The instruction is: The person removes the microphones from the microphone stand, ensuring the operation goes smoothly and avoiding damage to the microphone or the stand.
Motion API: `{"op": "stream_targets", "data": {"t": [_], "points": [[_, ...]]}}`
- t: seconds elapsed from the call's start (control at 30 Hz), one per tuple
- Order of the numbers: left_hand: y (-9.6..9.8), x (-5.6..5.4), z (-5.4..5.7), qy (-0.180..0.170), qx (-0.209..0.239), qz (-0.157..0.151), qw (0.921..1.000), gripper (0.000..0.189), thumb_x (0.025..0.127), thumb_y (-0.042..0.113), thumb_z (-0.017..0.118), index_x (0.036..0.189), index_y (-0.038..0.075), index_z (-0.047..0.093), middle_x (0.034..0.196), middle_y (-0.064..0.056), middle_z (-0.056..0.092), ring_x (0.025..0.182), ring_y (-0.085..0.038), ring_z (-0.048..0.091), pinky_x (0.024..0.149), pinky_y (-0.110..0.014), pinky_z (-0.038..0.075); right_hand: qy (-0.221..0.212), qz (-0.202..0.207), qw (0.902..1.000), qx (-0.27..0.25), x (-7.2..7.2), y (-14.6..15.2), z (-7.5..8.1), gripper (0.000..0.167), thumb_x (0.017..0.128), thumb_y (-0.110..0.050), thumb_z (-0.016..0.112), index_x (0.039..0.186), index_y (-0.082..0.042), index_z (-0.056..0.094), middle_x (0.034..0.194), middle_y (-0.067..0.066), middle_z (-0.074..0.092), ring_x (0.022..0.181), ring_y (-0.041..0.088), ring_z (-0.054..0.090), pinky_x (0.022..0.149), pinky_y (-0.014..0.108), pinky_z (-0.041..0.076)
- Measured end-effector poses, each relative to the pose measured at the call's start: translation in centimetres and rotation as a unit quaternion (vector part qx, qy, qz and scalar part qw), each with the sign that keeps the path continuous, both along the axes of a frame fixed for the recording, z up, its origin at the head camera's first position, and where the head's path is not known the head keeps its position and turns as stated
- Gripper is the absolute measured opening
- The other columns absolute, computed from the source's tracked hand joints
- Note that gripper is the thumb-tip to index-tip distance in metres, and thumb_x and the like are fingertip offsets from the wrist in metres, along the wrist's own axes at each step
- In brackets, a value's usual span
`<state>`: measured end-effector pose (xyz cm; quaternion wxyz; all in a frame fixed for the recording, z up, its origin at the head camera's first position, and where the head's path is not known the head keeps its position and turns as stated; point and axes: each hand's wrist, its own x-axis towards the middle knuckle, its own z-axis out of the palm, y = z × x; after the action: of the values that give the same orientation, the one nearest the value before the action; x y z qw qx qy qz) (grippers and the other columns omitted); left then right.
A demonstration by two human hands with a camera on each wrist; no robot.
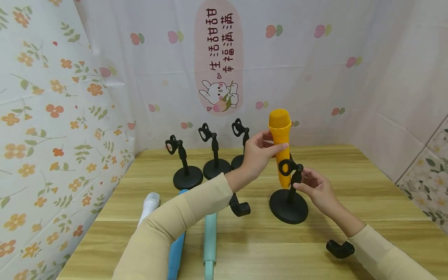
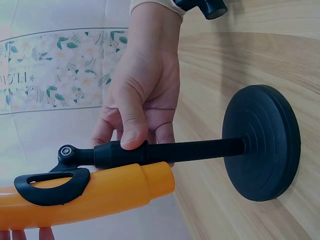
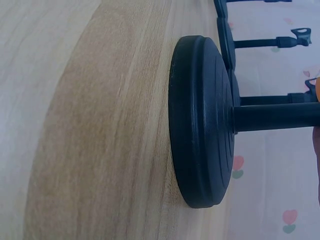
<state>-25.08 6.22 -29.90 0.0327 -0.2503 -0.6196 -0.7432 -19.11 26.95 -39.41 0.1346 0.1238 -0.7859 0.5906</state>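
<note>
My left hand grips a yellow-orange microphone by its upper body, mesh head up. The microphone stands nearly upright, its lower end above the round base of a black desktop microphone stand. The stand's clip overlaps the microphone's body in the left wrist view. My right hand pinches the stand's pole just below the clip, thumb on the near side. In the right wrist view the base sits flat on the wooden table.
Three more black stands with bare clips are lined up at the back left. A white microphone, a blue microphone and a teal microphone lie at the front left, partly under my left sleeve. A patterned cloth hangs behind the table.
</note>
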Motion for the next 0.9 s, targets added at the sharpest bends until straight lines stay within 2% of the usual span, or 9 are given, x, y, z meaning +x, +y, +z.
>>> {"op": "stream_targets", "data": {"t": [0.3, 0.6, 0.9], "points": [[-0.07, 0.11, 0.15, -0.005, 0.008, -0.004, 0.9999, 0.038, 0.084, 0.014, 0.078, 0.119, 0.013, 0.065, 0.097, -0.002, 0.064, 0.086, -0.016, 0.065, 0.075, -0.031, 0.057, 0.001, -0.001, 1.0000, -0.003, -0.02, 0.09, -0.04, 0.033, 0.090, -0.004, 0.070, 0.121, -0.008, 0.060, 0.097, -0.005, 0.061, 0.085, 0.011, 0.060, 0.077, 0.019, 0.052], [-0.17, 0.11, 0.11, -0.003, 0.011, -0.005, 0.9999, 0.035, 0.084, 0.014, 0.078, 0.117, 0.012, 0.065, 0.099, 0.000, 0.065, 0.087, -0.016, 0.063, 0.075, -0.032, 0.057, 0.007, 0.004, 1.0000, 0.003, -0.08, 0.14, -0.12, 0.039, 0.090, -0.003, 0.069, 0.125, 0.005, 0.054, 0.098, -0.004, 0.062, 0.085, 0.011, 0.061, 0.077, 0.019, 0.052], [-0.36, 0.14, 0.25, 0.001, 0.012, -0.009, 0.9999, 0.036, 0.085, 0.013, 0.077, 0.118, 0.012, 0.065, 0.100, 0.000, 0.065, 0.088, -0.016, 0.063, 0.076, -0.032, 0.057, 0.013, 0.006, 0.9999, 0.005, -0.09, 0.14, -0.14, 0.039, 0.090, -0.002, 0.068, 0.126, 0.004, 0.055, 0.098, -0.003, 0.062, 0.086, 0.011, 0.061, 0.078, 0.019, 0.052]]}}
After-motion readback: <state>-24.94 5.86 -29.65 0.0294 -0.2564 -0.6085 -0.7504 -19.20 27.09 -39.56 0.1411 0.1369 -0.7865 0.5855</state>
